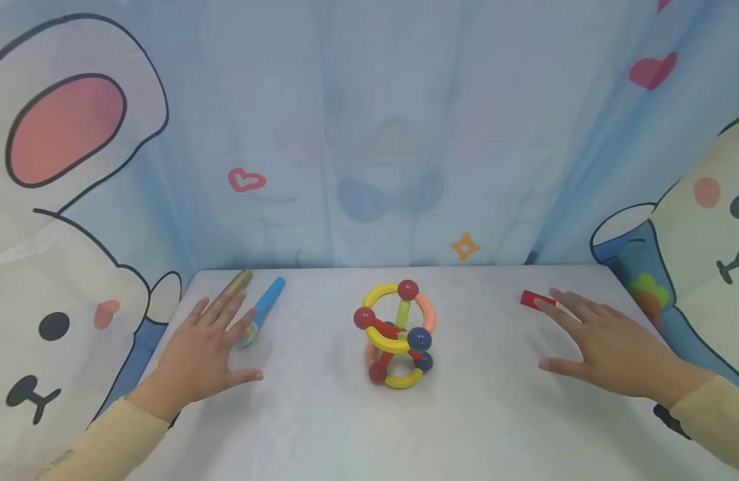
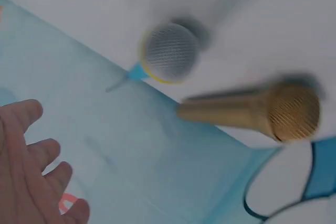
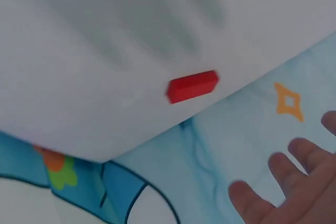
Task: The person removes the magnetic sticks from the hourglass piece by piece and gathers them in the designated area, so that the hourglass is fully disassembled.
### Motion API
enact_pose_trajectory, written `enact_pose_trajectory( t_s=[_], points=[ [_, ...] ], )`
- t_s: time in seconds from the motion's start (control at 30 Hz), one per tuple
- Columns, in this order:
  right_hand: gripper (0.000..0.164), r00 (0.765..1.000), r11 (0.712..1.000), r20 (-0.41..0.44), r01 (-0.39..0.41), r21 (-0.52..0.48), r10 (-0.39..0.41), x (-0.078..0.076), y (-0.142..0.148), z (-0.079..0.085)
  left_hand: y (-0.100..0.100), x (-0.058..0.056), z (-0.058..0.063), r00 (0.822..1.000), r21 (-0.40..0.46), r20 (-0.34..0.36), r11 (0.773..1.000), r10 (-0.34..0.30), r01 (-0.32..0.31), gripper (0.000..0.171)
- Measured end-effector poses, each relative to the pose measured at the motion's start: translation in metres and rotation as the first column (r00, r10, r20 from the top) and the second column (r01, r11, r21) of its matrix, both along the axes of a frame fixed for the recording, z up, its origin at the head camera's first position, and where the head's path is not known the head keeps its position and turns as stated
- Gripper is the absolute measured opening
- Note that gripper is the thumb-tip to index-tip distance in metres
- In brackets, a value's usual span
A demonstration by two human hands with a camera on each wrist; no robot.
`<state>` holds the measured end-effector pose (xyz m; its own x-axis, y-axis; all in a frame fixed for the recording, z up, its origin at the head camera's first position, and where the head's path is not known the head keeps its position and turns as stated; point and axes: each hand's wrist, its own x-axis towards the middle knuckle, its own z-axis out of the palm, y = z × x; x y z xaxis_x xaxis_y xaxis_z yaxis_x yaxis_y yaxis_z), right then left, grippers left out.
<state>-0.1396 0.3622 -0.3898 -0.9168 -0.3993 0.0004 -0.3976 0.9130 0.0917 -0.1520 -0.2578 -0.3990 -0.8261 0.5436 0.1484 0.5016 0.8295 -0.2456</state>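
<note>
My left hand (image 1: pixel 198 357) hovers over the left of the table with fingers spread, holding nothing. Beyond it lie a gold toy microphone (image 2: pixel 247 113) and a blue toy microphone (image 1: pixel 267 304) with a silver mesh head (image 2: pixel 170 52); the hand partly hides both in the head view. On the right, my right hand (image 1: pixel 616 347) is stretched out with fingers apart above the table, nothing in it. A small red block (image 3: pixel 192 86) lies near its fingertips in the head view. Between the hands stands a toy of coloured curved rods and balls (image 1: pixel 399 334).
The white table (image 1: pixel 484 414) ends at a blue curtain (image 1: pixel 381 133) printed with hearts and cartoon animals, which also hangs along both sides. A dark object (image 1: pixel 670 421) shows under my right wrist.
</note>
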Motion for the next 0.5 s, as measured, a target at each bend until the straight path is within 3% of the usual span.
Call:
enact_pose_trajectory(
  t_s=[0.27, 0.4, 0.5],
  points=[
    [0.107, 0.981, 0.973, 0.191, 0.028, -0.229, 0.017, -0.003, -0.036, 0.013, 0.057, 0.001, 0.007, 0.995, 0.183, 0.087, 0.982, -0.055, 0.038, 0.102],
    [0.105, 0.969, 0.932, 0.244, 0.060, -0.356, 0.031, -0.008, -0.062, 0.017, 0.086, 0.003, 0.007, 0.989, 0.283, 0.115, 0.957, -0.093, 0.057, 0.100],
    [0.104, 0.961, 0.888, 0.272, 0.080, -0.453, 0.053, -0.011, -0.082, 0.019, 0.103, 0.004, 0.004, 0.985, 0.374, 0.135, 0.926, -0.103, 0.046, 0.098]
  ],
)
